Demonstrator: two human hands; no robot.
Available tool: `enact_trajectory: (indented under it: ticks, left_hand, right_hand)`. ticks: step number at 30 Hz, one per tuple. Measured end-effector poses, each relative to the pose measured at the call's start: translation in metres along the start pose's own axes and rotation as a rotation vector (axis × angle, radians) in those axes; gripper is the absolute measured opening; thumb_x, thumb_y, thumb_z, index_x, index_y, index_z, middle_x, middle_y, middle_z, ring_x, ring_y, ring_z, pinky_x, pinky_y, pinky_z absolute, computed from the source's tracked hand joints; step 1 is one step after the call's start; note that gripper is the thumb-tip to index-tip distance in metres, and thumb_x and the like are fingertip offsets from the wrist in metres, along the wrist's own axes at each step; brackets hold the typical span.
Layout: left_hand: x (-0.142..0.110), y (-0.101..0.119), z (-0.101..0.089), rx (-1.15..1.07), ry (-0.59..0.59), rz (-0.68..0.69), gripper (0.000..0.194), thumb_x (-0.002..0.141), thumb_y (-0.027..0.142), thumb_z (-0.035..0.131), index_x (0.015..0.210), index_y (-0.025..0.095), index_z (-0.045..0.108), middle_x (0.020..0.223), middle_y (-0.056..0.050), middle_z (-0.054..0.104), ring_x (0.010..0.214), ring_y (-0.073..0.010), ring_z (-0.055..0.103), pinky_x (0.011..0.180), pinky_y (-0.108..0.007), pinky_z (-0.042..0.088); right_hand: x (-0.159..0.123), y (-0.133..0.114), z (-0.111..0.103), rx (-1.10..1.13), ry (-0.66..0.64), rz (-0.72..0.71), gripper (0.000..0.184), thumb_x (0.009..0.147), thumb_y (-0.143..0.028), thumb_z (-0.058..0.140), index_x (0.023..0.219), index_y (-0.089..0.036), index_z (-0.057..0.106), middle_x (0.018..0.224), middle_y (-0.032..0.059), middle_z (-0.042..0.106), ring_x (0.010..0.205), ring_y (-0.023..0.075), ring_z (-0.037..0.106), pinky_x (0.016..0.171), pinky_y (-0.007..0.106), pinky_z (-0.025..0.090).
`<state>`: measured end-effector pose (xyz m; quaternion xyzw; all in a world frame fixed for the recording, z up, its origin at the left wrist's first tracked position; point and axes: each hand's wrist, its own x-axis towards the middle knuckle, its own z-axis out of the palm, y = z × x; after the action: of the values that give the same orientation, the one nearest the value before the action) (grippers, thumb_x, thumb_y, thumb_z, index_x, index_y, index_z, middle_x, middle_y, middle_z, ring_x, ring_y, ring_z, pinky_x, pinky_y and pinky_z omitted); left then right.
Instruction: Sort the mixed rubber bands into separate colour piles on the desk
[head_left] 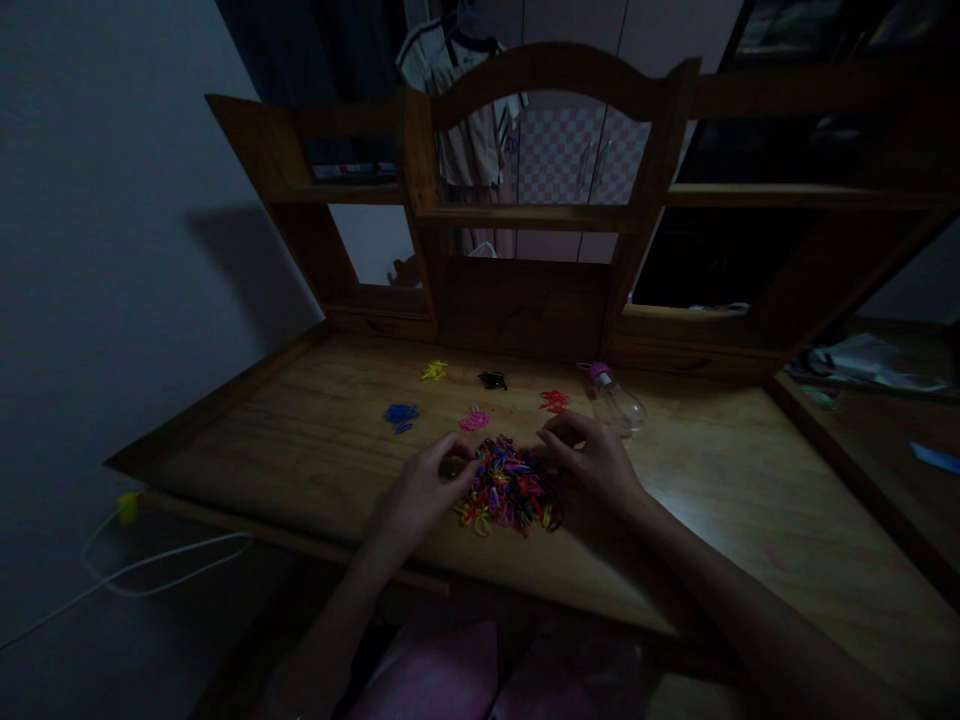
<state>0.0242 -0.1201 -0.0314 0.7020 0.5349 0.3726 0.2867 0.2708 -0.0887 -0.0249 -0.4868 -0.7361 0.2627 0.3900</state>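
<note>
A mixed heap of small coloured loops (514,485), like elastic bands or paper clips, lies on the wooden desk between my hands. My left hand (431,490) is at the heap's left edge, thumb and forefinger pinched together. Above the heap's upper right edge, my right hand (592,455) is also pinched; what either hand holds is too small to make out. Beyond them lie small single-colour piles: blue loops (401,416), yellow loops (433,371), pink loops (474,417), black loops (493,380) and red loops (555,402).
A clear bulb-shaped bottle (619,405) with a purple cap lies on the desk (300,440) behind my right hand. A wooden shelf unit (525,215) rises along the back edge. A white cable (172,555) hangs at the left, near the wall.
</note>
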Motion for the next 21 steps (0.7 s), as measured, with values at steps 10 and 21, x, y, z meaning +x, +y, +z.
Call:
enact_trajectory:
  ticks: [10,21]
  left_hand:
    - [-0.002,0.003,-0.004,0.039,0.001,0.001,0.016,0.083,0.037,0.06,0.08,0.021,0.062,0.081,0.0,0.068,0.076,-0.0163,0.066,0.07,-0.026,0.052]
    - [0.0,0.01,-0.009,0.11,0.057,0.221,0.009,0.083,0.028,0.061,0.077,0.022,0.062,0.099,-0.004,0.064,0.099,-0.0192,0.06,0.088,-0.032,0.046]
  right_hand:
    - [0.0,-0.011,0.0,0.143,-0.05,0.01,0.021,0.089,-0.034,0.052,0.102,-0.02,0.061,0.074,0.0035,0.067,0.068,0.017,0.064,0.063,0.028,0.048]
    - [0.005,-0.011,-0.002,0.539,-0.154,0.228,0.039,0.082,-0.036,0.06,0.116,-0.017,0.057,0.09,0.0085,0.069,0.074,0.0177,0.067,0.066,0.03,0.053]
